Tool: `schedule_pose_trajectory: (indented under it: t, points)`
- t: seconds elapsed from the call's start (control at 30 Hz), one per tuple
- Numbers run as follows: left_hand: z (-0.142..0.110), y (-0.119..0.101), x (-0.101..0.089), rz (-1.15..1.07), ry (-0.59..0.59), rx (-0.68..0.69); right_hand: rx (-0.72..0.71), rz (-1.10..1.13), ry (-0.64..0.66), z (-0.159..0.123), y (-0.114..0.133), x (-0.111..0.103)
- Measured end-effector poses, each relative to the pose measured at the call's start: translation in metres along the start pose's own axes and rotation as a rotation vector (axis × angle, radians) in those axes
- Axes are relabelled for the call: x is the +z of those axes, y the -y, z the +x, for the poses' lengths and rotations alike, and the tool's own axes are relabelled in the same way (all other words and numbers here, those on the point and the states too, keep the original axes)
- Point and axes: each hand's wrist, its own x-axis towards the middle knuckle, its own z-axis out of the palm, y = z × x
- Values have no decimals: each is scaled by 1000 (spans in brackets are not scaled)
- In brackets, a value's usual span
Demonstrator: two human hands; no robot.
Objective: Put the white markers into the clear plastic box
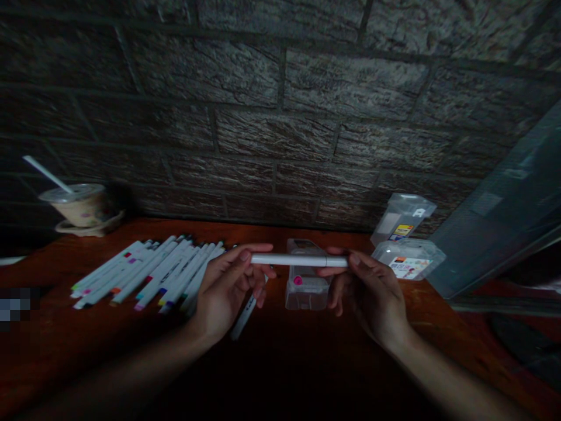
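Note:
A white marker pen (291, 259) is held level above the table, one end in each hand. My left hand (228, 286) pinches its left end between thumb and fingers. At the other end, my right hand (372, 286) grips the capped part, past a thin seam. Below and behind the pen stands a clear plastic case (307, 297) with a pink round spot inside. Many white markers (166, 272) with coloured ends lie in a heap left of my left hand. Another single marker (243, 317) rests on the table, partly hidden under that hand.
A lidded cup with a straw (81, 204) sits in a holder at the back left. At the back right are an upright clear container (403, 217) and a labelled clear lid (411, 260). The wooden table (346, 231) ends at a brick wall (272, 128).

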Motion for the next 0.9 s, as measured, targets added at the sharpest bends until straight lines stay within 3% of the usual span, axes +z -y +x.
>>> schedule_pose_trajectory:
  t: [0.57, 0.9]
  points:
    - [-1, -2, -1, -19, 36, -5, 25, 11, -26, 0, 1, 1]
    - [0, 7, 0, 177, -4, 31, -127, -192, -58, 1, -4, -3]
